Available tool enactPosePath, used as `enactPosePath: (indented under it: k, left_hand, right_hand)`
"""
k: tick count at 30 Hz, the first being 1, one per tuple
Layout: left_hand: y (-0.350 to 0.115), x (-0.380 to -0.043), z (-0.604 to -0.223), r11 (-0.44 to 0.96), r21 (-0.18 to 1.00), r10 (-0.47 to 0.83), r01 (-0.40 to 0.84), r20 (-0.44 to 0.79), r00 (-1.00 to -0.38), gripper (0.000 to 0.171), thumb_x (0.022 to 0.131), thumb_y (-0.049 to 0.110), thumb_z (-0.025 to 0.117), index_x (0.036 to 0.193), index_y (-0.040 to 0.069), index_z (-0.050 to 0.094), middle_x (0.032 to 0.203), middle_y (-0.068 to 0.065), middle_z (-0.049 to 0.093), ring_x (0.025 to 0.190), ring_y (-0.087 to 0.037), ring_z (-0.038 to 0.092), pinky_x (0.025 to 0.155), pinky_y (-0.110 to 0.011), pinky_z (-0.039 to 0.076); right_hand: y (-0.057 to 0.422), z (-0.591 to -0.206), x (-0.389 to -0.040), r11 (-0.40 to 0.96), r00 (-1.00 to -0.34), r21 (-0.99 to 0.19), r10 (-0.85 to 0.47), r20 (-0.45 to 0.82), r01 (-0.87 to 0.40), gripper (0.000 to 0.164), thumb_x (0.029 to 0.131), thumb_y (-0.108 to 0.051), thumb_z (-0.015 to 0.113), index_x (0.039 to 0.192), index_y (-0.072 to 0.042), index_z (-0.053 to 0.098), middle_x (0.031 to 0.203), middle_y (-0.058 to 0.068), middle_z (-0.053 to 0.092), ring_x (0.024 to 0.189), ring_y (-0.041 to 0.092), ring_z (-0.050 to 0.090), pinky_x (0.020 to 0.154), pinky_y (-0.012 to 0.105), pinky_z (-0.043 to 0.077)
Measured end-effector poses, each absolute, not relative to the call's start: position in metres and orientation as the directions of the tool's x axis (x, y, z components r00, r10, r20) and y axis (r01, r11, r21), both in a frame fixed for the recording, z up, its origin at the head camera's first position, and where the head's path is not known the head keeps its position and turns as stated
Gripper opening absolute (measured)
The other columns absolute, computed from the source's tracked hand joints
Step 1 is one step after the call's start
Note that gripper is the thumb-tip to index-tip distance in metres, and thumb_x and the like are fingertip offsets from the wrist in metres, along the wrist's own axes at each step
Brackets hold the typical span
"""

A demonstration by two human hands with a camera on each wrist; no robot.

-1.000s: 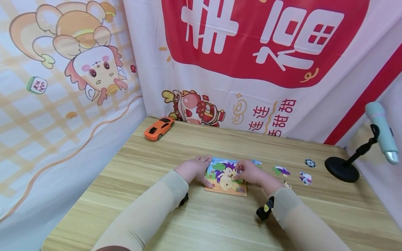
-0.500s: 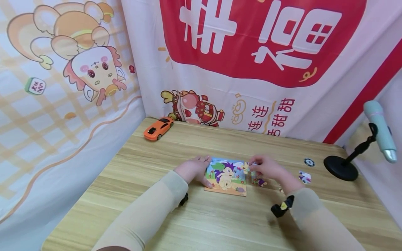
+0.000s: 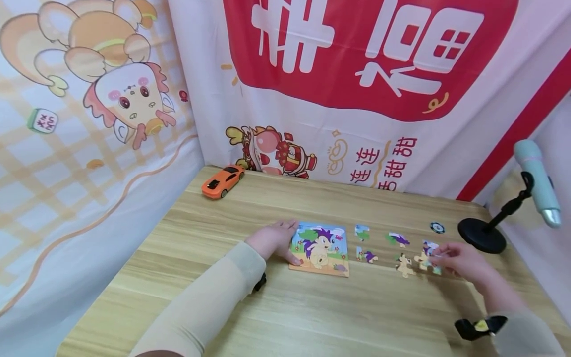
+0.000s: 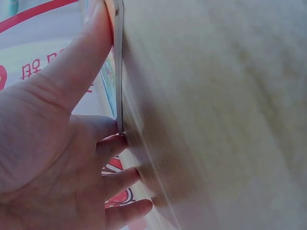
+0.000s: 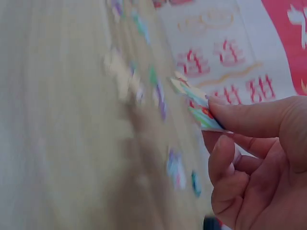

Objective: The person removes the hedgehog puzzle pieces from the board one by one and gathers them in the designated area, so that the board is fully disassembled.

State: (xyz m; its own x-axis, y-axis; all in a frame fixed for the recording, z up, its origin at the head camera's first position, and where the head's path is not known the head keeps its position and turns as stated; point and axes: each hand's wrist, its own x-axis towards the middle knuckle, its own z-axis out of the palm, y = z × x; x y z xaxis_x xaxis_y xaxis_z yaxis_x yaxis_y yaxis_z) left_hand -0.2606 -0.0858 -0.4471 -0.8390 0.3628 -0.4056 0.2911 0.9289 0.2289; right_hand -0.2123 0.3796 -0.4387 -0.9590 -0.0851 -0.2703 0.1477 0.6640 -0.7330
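A picture puzzle board (image 3: pixel 319 250) showing a purple-haired hedgehog lies flat on the table. My left hand (image 3: pixel 273 239) rests at its left side; in the left wrist view the thumb (image 4: pixel 88 52) lies along the board's edge and the other fingers reach down to the table. Off to the right, my right hand (image 3: pixel 461 260) pinches a puzzle piece (image 5: pixel 199 108) between thumb and fingertips, above the table. That piece shows cream, green and a red spot. Just behind it lies another piece, purple and white (image 5: pixel 176 168), partly covered in the head view.
Between the board and my right hand lie several loose pieces, among them a blue-green piece (image 3: pixel 362 232) and a cream piece (image 3: pixel 404 266). A round dark token (image 3: pixel 437 227) sits near a microphone (image 3: pixel 537 181) on a stand. An orange toy car (image 3: pixel 223 182) stands at the back left.
My right hand has lifted away from the board's right side and travelled right, past the loose pieces, with the puzzle piece in its fingertips. The left hand has stayed at the board.
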Motion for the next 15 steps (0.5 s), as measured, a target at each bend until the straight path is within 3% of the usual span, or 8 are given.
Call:
enactPosePath:
  k: [7,15]
  left_hand:
    - [-0.087,-0.262,-0.445,0.933,0.228,0.352,0.279,-0.411,-0.841,0.120,0.070,0.066,0.076,0.159,0.014,0.015,0.165,-0.001,0.011,0.149,-0.031,0.012,0.119,-0.047,0.017]
    - [-0.086,-0.262,-0.447,0.935,0.230,0.344,0.269,-0.415,-0.842,0.120,0.069,0.066,0.075,0.160,0.016,0.015,0.165,0.001,0.011,0.149,-0.030,0.012,0.119,-0.046,0.017]
  right_hand:
    - [0.407,-0.464,-0.202,0.673,-0.950,-0.696,0.028,-0.311,0.248,0.034,0.090,-0.026,0.074,0.103,0.004,0.065,0.077,0.001,0.058,0.065,0.019,0.052,0.055,0.029,0.044]
    - [0.401,-0.466,-0.211,0.717,-0.959,-0.652,0.081,-0.271,0.245,0.048,0.091,-0.035,0.072,0.116,0.005,0.064,0.096,0.008,0.065,0.082,0.024,0.055,0.066,0.033,0.045]
